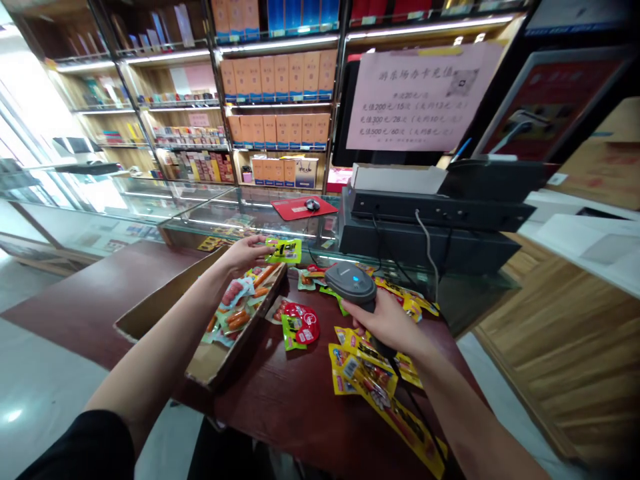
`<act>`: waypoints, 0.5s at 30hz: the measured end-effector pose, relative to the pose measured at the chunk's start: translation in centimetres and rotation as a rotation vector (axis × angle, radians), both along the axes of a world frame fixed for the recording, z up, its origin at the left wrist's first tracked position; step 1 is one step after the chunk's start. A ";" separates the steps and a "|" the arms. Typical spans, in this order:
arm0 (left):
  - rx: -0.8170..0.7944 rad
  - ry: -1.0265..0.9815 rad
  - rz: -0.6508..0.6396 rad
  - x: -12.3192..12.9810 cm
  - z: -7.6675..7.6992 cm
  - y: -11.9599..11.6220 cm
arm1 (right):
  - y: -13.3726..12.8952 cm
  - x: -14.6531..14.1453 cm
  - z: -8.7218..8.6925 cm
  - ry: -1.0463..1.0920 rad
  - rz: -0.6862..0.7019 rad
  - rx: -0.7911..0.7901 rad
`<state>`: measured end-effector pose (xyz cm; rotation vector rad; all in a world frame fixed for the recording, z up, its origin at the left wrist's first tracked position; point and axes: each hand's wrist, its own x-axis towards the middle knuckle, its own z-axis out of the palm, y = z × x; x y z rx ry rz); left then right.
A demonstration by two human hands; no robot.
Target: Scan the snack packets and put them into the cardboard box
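Observation:
Between the fingertips of my left hand [246, 253] is a small green snack packet [286, 251], held up past the far edge of an open cardboard box [220, 363]. Wrapped sausages [239, 319] lie inside that box. My right hand [387, 319] grips a grey barcode scanner [351, 283] by its handle, with a blue light lit on top. Its head points toward the green packet, a gap apart. On the table below lie a red packet [306, 321] and another green packet [293, 333]. Yellow snack packets [370, 377] are spread under and beside my right hand.
A brown table [270, 413] carries the goods. Behind it stands a glass counter [250, 207] with a red mouse pad [287, 209] and a mouse [313, 205]. A black cash drawer [425, 240] and cables [429, 247] are at the right. Shelves of boxes [280, 77] line the back.

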<state>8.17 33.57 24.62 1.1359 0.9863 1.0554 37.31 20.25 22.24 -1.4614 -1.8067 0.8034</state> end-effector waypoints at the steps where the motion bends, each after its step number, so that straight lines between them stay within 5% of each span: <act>1: 0.000 0.005 0.035 -1.5 0.1 -0.3 | 0.1 -0.1 -0.1 -0.003 0.000 -0.008; 8: -0.003 0.025 0.199 -10.9 0.8 -3.1 | 0.6 -1.2 -0.6 0.024 0.006 -0.091; 15: 0.066 0.073 0.187 -11.0 1.4 -4.2 | -0.1 -1.9 -0.5 0.004 -0.007 -0.038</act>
